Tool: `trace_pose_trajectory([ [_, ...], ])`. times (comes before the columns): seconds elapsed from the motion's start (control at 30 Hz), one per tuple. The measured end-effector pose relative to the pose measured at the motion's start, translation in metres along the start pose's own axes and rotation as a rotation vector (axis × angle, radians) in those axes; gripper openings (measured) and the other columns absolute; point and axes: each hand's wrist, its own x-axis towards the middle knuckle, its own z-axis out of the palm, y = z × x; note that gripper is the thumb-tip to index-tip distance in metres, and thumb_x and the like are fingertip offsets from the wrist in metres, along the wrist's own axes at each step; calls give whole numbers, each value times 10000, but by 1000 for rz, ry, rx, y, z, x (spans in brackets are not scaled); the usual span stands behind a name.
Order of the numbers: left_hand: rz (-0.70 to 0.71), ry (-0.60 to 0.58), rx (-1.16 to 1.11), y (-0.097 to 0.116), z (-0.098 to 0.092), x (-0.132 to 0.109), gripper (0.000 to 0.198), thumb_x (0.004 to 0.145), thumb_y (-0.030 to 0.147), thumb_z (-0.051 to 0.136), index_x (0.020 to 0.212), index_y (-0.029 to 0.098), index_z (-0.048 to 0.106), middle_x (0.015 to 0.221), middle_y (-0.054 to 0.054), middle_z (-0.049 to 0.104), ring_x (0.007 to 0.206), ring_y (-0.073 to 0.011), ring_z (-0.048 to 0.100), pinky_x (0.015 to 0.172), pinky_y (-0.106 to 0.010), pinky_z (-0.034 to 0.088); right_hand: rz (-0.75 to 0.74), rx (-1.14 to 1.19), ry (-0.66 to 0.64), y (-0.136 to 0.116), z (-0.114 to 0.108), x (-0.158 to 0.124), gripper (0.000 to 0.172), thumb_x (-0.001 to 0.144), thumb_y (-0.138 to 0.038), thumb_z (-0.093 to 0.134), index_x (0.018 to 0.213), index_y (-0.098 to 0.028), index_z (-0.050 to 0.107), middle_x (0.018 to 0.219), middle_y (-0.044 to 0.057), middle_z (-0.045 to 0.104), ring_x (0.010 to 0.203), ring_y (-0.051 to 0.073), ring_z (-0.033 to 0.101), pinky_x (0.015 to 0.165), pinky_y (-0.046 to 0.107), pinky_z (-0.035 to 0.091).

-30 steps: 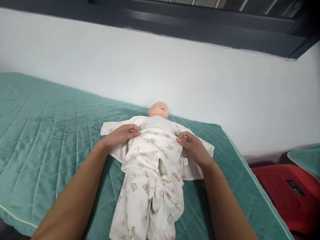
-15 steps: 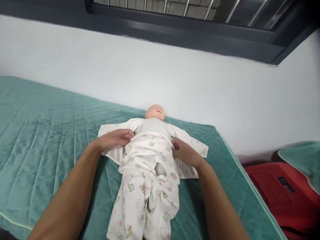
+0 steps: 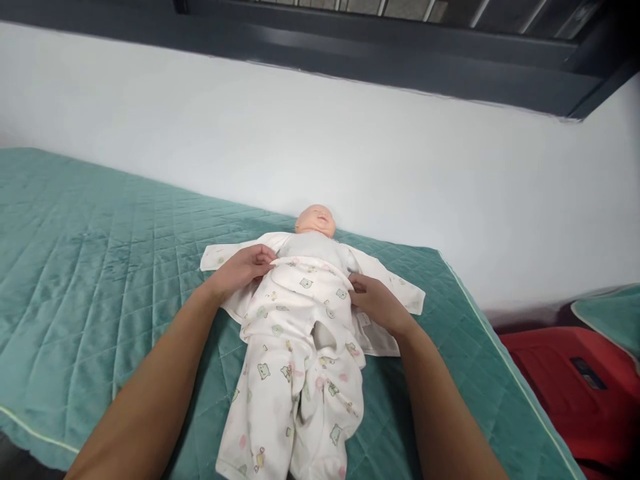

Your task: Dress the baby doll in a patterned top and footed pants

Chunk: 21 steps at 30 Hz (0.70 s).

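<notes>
A baby doll [image 3: 316, 221] lies on its back on a green quilted mattress [image 3: 100, 253], head toward the wall. It wears a grey top and white printed trousers [image 3: 295, 373], and an open white printed jacket [image 3: 390, 287] is spread under it. My left hand [image 3: 243, 267] pinches the trousers' waistband at the doll's left side of the picture. My right hand [image 3: 373, 300] grips the waistband on the other side, fingers curled into the cloth.
A white wall [image 3: 350, 147] runs behind the mattress under a dark window frame [image 3: 400, 60]. A red object [image 3: 575, 387] sits on the floor to the right, beside another green quilted edge [image 3: 613, 313].
Both hands have stayed on the trousers' waistband with small shifts. The waistband sits slightly higher on the doll's belly. The view has tilted a little.
</notes>
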Motion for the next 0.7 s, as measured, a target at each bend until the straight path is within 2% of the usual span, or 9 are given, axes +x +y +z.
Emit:
trace_pose_trajectory([
  [0.13, -73, -107, 155, 6, -4, -4, 116, 788, 282, 625, 832, 181, 587, 751, 25, 551, 619, -97, 438, 555, -215, 351, 5, 83, -46, 2, 0, 1, 86, 722, -276, 568, 724, -206, 616, 659, -10, 615, 683, 177, 562, 628, 282, 444],
  [0.23, -80, -182, 235, 9, -9, -6, 97, 776, 263, 595, 835, 190, 568, 768, 24, 554, 651, -110, 468, 577, -216, 370, 12, 156, -75, 4, 0, 1, 120, 729, -306, 583, 749, -199, 631, 696, -2, 629, 685, 172, 562, 628, 284, 450],
  [0.4, -62, -321, 242, 11, -10, -8, 301, 695, 243, 637, 986, 203, 569, 976, -16, 642, 905, -196, 586, 749, -266, 462, 3, 206, -132, 3, -1, -1, 177, 761, -350, 600, 835, -197, 652, 741, 11, 640, 737, 182, 586, 655, 295, 472],
  [0.47, -54, -308, 267, 11, -9, -8, 343, 667, 225, 640, 1000, 201, 563, 1012, -24, 647, 950, -215, 590, 780, -281, 469, -5, 221, -170, 1, -2, -2, 195, 772, -341, 591, 887, -196, 653, 780, 11, 649, 755, 180, 596, 669, 296, 478],
  [0.57, -46, -252, 309, 10, -7, -7, 284, 654, 204, 614, 932, 199, 556, 942, -9, 636, 870, -194, 586, 713, -263, 459, -2, 218, -209, 1, -3, -2, 193, 768, -306, 580, 917, -198, 640, 812, 3, 654, 758, 171, 603, 667, 285, 474],
  [0.7, -96, -129, 346, 11, -3, -6, 198, 629, 167, 555, 820, 205, 521, 765, 24, 597, 673, -148, 544, 585, -238, 411, 52, 99, -141, 4, -1, 3, 100, 739, -271, 577, 799, -195, 601, 734, -5, 641, 673, 156, 574, 607, 264, 433],
])
